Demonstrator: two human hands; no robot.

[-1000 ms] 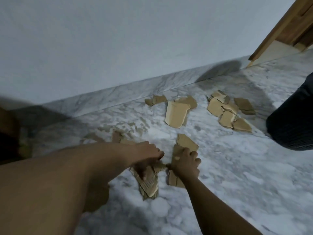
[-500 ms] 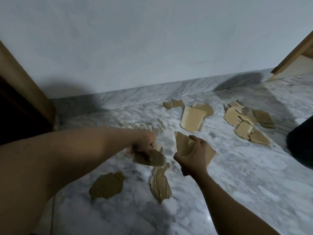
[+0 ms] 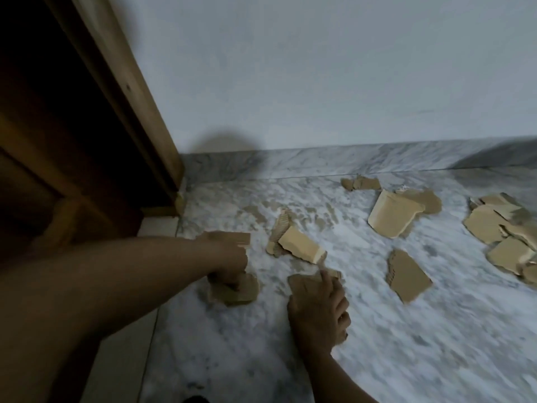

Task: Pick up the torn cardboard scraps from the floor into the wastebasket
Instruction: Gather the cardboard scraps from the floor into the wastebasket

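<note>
Torn brown cardboard scraps lie scattered on the marble floor (image 3: 406,344). My left hand (image 3: 229,263) is closed around a scrap (image 3: 239,238) that sticks out above the knuckles, and its fingers press on another scrap (image 3: 236,292) lying on the floor. My right hand (image 3: 319,306) sits low on the floor, fingers curled on a brown scrap (image 3: 302,282). Just beyond it rest a pale scrap (image 3: 302,247) and a corrugated strip (image 3: 280,226). More scraps lie to the right: one flat piece (image 3: 406,274), a large pale one (image 3: 392,218) and a pile (image 3: 499,231). The wastebasket is out of view.
A dark wooden door with its frame (image 3: 122,91) stands at the left, close to my left hand. The pale wall (image 3: 319,82) and its marble skirting (image 3: 319,164) close off the far side. Small scraps (image 3: 361,183) lie against the skirting.
The view has swung left, so the wastebasket's dark edge has left the frame and the door has come in. Both hands have dropped from above the floor onto scraps nearer the door.
</note>
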